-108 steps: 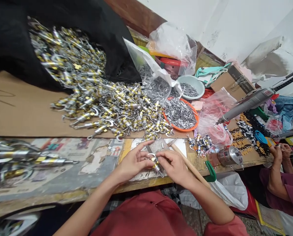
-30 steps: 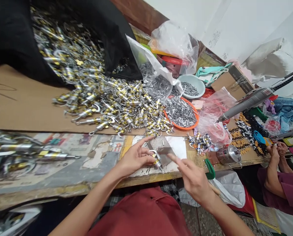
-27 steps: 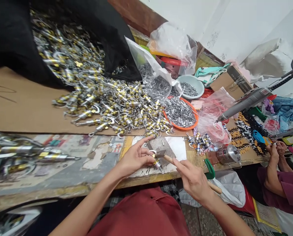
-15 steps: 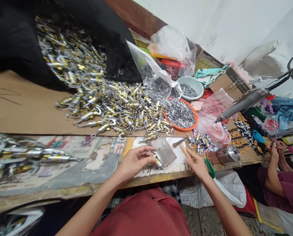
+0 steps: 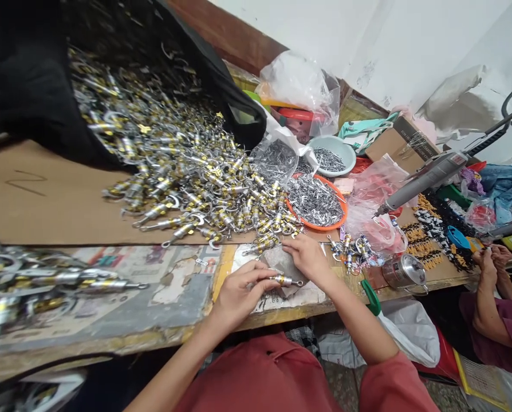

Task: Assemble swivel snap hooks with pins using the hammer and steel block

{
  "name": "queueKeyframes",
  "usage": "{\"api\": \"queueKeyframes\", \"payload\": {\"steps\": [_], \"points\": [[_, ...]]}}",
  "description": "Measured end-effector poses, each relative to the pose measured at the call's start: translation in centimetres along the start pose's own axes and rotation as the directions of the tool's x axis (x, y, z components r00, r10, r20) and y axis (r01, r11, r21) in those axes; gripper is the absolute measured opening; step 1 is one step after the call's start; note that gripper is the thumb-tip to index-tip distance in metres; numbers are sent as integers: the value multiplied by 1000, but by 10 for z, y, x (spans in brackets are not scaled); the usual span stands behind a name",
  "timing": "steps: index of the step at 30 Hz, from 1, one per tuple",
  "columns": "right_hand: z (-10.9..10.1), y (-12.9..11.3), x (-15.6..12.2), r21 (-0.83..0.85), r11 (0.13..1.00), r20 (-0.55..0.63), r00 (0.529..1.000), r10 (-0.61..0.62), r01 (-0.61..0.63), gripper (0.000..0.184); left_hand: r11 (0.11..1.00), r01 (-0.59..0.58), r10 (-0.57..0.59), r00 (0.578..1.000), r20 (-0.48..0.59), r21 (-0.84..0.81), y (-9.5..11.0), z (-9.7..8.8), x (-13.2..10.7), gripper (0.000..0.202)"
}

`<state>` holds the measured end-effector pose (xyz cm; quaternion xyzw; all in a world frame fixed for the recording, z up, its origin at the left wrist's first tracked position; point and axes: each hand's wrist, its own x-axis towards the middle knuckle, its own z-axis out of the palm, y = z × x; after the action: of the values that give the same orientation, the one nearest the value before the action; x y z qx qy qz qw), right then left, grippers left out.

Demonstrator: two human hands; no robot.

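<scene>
My left hand (image 5: 239,294) pinches a small silver-and-gold metal clasp (image 5: 285,280) over a grey metal block (image 5: 282,264) near the table's front edge. My right hand (image 5: 304,255) reaches forward onto the near edge of a big pile of similar clasps (image 5: 187,171), fingers curled among them; whether it holds one I cannot make out. The pile spills out of a black bag (image 5: 28,91) onto brown cardboard (image 5: 36,200).
An orange bowl of small silver parts (image 5: 316,200) and a pale bowl (image 5: 331,153) stand behind my right hand. Plastic bags, a grey power tool (image 5: 428,180), a small steel cup (image 5: 400,272) and black bead strings lie at right. Another person's hands (image 5: 492,263) work at far right.
My right hand tapped the clasp with a wooden-handled hammer, laid the hammer down, then reached forward to the pile. My left hand has turned the clasp sideways.
</scene>
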<state>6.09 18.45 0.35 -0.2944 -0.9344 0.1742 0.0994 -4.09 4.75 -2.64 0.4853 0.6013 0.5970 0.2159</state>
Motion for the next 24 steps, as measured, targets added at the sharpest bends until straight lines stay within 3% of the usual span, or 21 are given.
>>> {"api": "queueKeyframes", "payload": {"steps": [5, 8, 11, 17, 24], "points": [[-7, 10, -5, 193, 981, -122, 993, -5, 29, 20, 1000, -19, 19, 1000, -7, 23, -2, 1, -2, 13], [-9, 2, -18, 319, 939, -207, 976, -63, 128, 18, 999, 27, -26, 998, -50, 19, -6, 4, -4, 17], [-8, -8, -31, 420, 883, -220, 967, -126, 210, 14, 997, 76, -77, 994, -71, -14, -8, 5, -6, 26], [-6, -16, -41, 529, 844, -203, 979, 24, 89, 8, 998, 47, -50, 995, -85, -30, -8, 3, -7, 28], [-4, -19, -44, 536, 815, -283, 956, -74, 222, 16, 998, -65, 66, 994, -84, 12, -6, 2, -6, 29]]}}
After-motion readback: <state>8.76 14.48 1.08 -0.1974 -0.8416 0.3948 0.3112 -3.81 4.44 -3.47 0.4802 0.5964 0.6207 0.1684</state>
